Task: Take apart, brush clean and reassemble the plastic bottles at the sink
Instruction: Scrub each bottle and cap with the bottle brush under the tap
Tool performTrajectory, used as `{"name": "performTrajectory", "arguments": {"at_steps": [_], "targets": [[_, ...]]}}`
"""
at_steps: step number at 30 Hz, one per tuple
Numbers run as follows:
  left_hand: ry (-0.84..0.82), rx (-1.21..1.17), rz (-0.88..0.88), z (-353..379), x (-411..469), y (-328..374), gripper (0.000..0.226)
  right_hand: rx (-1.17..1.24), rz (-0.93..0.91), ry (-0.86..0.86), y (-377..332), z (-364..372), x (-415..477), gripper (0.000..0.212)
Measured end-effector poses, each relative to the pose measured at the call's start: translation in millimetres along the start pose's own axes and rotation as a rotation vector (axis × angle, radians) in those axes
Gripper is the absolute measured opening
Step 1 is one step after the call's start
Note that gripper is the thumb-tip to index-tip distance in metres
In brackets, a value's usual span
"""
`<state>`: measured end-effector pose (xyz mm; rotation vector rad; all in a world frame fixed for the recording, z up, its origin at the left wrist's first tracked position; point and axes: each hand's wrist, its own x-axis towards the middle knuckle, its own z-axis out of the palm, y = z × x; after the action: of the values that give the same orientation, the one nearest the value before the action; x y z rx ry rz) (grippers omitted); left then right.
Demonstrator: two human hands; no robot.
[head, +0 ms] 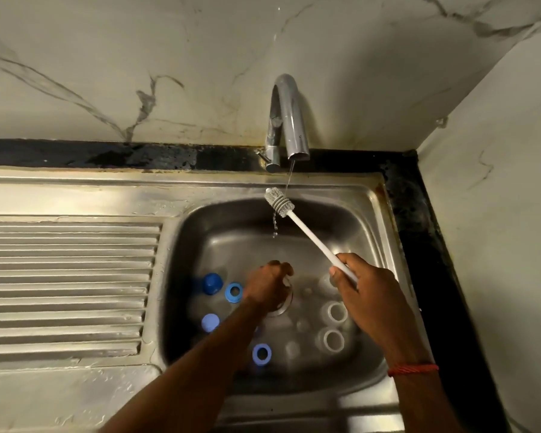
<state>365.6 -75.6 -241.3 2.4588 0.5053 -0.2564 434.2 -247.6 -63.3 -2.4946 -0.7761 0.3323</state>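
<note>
The single camera rides on my head, looking forward and steeply down into the sink (376, 204) from close range, so my forearms enter from the bottom edge and my left hand (267, 284) and right hand (369, 290), the right gripping the brush (310, 234), sit in the lower middle of the frame. Its wide lens also takes in the tap (287, 120) at upper centre, the ribbed drainboard (69, 276) at left, and marble walls (138, 57) across the top and down the right.

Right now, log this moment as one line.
right hand: grips white plastic bottle brush under chrome tap trickle | left hand: curled over stainless sink drain, grip unclear
</note>
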Motion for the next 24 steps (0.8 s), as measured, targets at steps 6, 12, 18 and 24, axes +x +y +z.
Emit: {"name": "performTrajectory", "arguments": {"at_steps": [6, 12, 18, 24], "targets": [[-0.146, 0.643, -0.175, -47, -12, -32, 0.034, -0.004, 0.014, 0.024, -1, 4, -3, 0.021], [-0.232, 0.760, -0.145, -48, -20, -34, 0.030, 0.006, 0.002, 0.042, -7, 0, -5, 0.018], [-0.084, 0.259, -0.112, -75, -6, -26, 0.042, 0.044, -0.017, 0.103, -9, -16, -5, 0.018], [0.220, -0.841, -0.167, -123, -12, 4, 0.037, 0.135, -0.040, 0.149, -17, -27, 1, 0.013]]}}
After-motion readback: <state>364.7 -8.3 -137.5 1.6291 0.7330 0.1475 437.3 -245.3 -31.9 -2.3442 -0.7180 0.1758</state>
